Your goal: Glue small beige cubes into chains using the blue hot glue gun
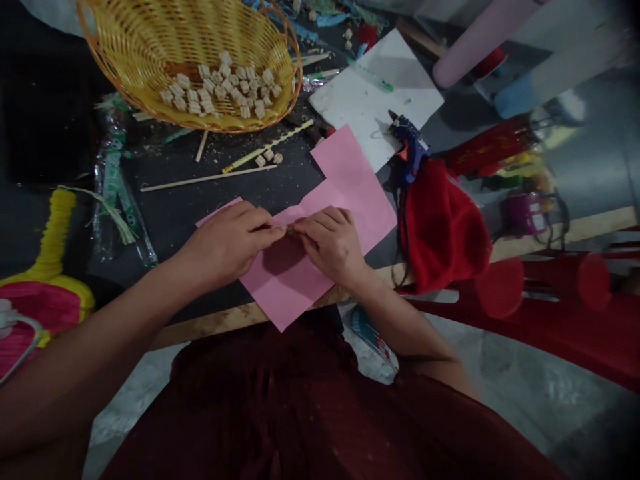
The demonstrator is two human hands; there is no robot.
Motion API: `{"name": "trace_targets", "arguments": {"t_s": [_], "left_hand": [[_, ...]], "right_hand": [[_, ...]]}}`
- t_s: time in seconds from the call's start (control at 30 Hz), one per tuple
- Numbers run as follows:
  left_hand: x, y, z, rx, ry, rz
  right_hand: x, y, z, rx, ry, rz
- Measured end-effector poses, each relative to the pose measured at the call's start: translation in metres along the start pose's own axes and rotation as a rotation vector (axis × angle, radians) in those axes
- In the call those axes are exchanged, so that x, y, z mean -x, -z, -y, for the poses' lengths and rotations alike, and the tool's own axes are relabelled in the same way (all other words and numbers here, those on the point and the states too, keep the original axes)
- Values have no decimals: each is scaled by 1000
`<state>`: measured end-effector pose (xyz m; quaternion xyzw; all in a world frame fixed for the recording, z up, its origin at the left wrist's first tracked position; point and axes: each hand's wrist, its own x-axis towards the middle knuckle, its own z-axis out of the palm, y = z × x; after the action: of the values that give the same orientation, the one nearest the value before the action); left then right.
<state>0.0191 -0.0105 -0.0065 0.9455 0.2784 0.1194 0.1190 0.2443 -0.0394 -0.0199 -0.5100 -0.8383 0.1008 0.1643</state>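
My left hand (235, 237) and my right hand (333, 243) meet fingertip to fingertip over a sheet of pink paper (295, 287). Both are closed in a pinch around a small dark bit (291, 230), too small and shadowed to name. The paper has a stepped outline and lies at the table's front edge, one corner jutting past it. Just behind the hands are a thin wooden stick (210, 179), a patterned pencil (270, 145) and a few small wooden pieces (269, 157).
A yellow wicker basket (135, 60) holds many small wooden pieces (225, 87). A blue glue gun (413, 150) rests by a white board (345, 93). Red cloth (443, 227) lies at right, a yellow-and-pink object (50, 287) at left. A red chair (550, 300) stands beyond the edge.
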Motion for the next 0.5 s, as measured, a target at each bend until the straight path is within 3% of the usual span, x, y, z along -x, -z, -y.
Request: {"name": "trace_targets", "arguments": {"t_s": [0.5], "left_hand": [[-1, 1, -1, 35, 45, 7]], "right_hand": [[5, 5, 1, 33, -6, 22]]}}
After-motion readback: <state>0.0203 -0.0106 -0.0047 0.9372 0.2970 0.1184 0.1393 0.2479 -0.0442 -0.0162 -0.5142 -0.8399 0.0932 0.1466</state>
